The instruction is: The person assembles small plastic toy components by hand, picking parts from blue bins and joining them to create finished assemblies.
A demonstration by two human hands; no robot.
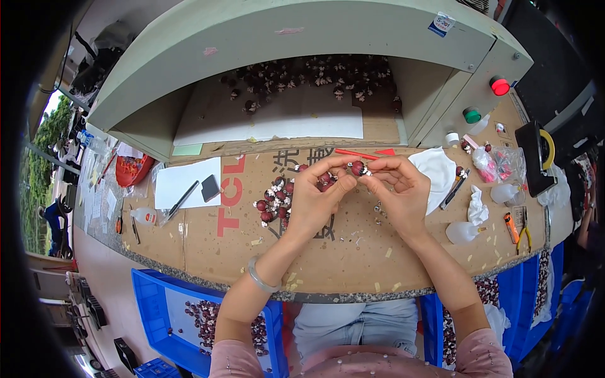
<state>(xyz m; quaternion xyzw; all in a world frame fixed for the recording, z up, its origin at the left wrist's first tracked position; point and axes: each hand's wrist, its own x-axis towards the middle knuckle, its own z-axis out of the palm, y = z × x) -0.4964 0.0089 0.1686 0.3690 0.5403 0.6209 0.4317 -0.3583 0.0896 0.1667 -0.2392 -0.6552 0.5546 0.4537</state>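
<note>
Between my two hands, over the middle of the cardboard-covered bench, is a small dark red and white figurine (pixel 358 167). The thumb and fingers of my left hand (pixel 315 200) pinch it from one side, and those of my right hand (pixel 403 196) grip its other side. Just left of my left hand lies a pile of similar dark red and white figurines (pixel 272 205), partly hidden behind that hand. Under my right hand some tiny light bits are scattered on the cardboard.
A grey hooded cabinet (pixel 290 38) holding many figurines spans the back. White bottles (pixel 463 232), orange-handled pliers (pixel 524 236) and a white cloth (pixel 435 176) lie right. A black marker (pixel 183 200) and red bowl (pixel 133 170) are left. Blue crates (pixel 148 309) stand below the bench edge.
</note>
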